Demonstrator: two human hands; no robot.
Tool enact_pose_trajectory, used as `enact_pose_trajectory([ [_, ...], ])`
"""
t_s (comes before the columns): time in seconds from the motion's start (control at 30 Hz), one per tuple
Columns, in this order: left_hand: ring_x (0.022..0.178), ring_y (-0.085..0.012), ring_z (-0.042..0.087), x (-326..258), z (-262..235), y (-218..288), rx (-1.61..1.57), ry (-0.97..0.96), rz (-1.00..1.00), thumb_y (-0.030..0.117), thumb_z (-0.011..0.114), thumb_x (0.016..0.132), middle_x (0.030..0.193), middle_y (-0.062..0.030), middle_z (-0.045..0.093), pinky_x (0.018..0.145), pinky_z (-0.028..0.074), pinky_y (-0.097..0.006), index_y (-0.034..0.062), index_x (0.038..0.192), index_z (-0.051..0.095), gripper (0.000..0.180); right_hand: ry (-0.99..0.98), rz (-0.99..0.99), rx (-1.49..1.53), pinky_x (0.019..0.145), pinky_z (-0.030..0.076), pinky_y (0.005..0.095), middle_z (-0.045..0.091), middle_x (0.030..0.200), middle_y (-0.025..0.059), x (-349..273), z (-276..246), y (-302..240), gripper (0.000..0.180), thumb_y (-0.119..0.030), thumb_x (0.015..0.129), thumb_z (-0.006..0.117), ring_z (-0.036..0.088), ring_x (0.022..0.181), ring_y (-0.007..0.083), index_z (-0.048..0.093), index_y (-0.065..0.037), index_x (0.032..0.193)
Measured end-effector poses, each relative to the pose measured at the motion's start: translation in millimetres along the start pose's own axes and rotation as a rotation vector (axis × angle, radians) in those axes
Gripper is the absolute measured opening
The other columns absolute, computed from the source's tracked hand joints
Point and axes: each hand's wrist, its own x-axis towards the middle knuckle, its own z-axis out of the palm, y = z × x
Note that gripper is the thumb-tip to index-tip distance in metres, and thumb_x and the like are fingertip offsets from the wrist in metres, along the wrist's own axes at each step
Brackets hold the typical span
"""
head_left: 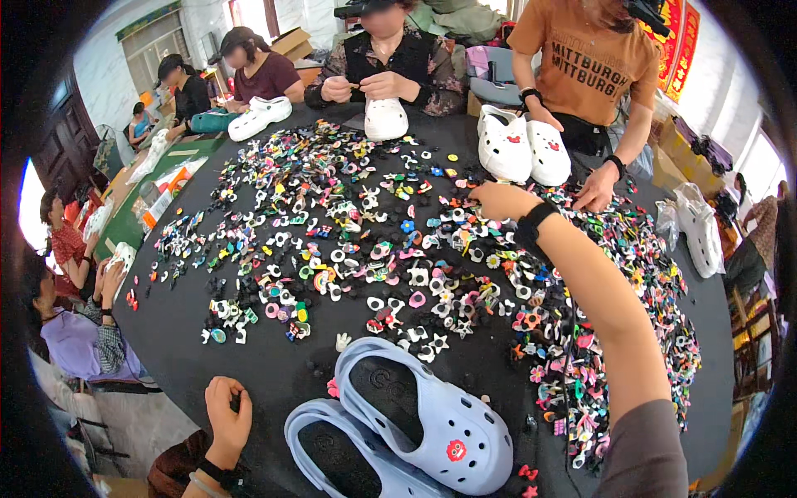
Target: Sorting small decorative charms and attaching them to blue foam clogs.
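A pair of light blue clogs [465, 415] lies on the black table right before me; the nearer-right one has a red charm [456, 450] on its toe. To the left of the clogs my left hand [228, 415] hangs by the table edge, fingers curled inward; a dark patch shows between them, and I cannot make out what it is. My right arm stretches far across the table. At its end, my right hand [502, 202] dips with bent fingers into the heap of small shoe charms [423, 241], just before a pair of white clogs. Its fingertips are mostly hidden.
Co-workers stand or sit around the table. One across from me has a hand [596, 189] at the charms, near the white clogs [502, 145]. More white clogs [386, 120] stand along the far edge and one [700, 228] at the right. A thin black cable [569, 373] crosses the charms.
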Motion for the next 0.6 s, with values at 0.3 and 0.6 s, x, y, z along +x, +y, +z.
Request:
enact_pose_trajectory([
  [0.3,0.075,-0.0245,0.043,-3.2,1.6,-3.2,0.017,0.004,-0.017,-0.003,0.061,0.075,0.082,-0.0080,0.046,0.071,0.036,-0.036,0.0052,0.082,0.050,0.015,0.011,-0.512,0.161,0.107,0.036,0.0441,0.058,0.133,0.0155,-75.8,-3.2,-24.0,0.058,0.009,0.069,0.051,0.046,0.129,0.0350,0.071,-0.022,0.115],
  [0.6,0.075,-0.0236,0.042,-1.3,3.5,-3.1,0.012,-0.012,-0.008,-0.003,0.059,0.075,0.081,-0.0077,0.044,0.071,0.036,-0.035,0.0050,0.082,0.049,0.014,-0.268,-0.406,0.441,0.084,0.050,0.0369,0.069,0.100,0.0137,-105.2,-15.5,-25.0,0.039,0.005,0.076,0.048,0.066,0.096,0.0247,0.070,-0.004,0.108],
])
